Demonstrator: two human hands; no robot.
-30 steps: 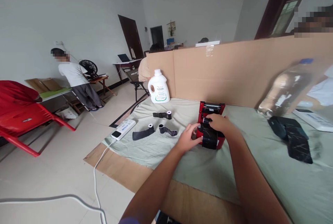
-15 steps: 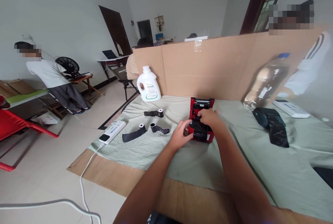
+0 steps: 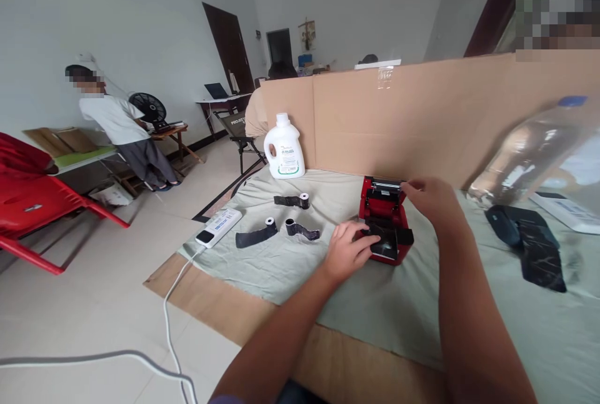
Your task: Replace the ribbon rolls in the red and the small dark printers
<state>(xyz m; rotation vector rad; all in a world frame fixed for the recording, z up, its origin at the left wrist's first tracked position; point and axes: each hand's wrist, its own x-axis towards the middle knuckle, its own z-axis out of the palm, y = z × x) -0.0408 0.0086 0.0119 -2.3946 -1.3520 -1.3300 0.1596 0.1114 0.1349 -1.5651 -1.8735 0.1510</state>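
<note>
A red and black thermal printer (image 3: 373, 211) stands on the green cloth with its lid (image 3: 383, 186) raised. Black paper (image 3: 387, 245) lies across its front part. My left hand (image 3: 347, 250) rests at the printer's left side, its fingers stretched out over the black paper and holding nothing. At the upper right corner of the lid, my right hand (image 3: 432, 201) has thumb and fingers closed on the lid's edge. To the left lie three small partly unrolled dark paper rolls (image 3: 304, 201), (image 3: 257, 236), (image 3: 300, 231).
A white jug (image 3: 285, 152) stands before a cardboard partition (image 3: 403, 110). A white power strip (image 3: 218, 227) with a cable lies at the cloth's left edge. On the right are a large clear bottle (image 3: 525, 147) and a dark device (image 3: 525, 229) with black paper. A person (image 3: 122, 121) stands far left.
My right hand has left the printer's inside and moved up to the lid's right corner. My left hand has shifted onto the black paper. The printer has turned slightly, and the view has swung left.
</note>
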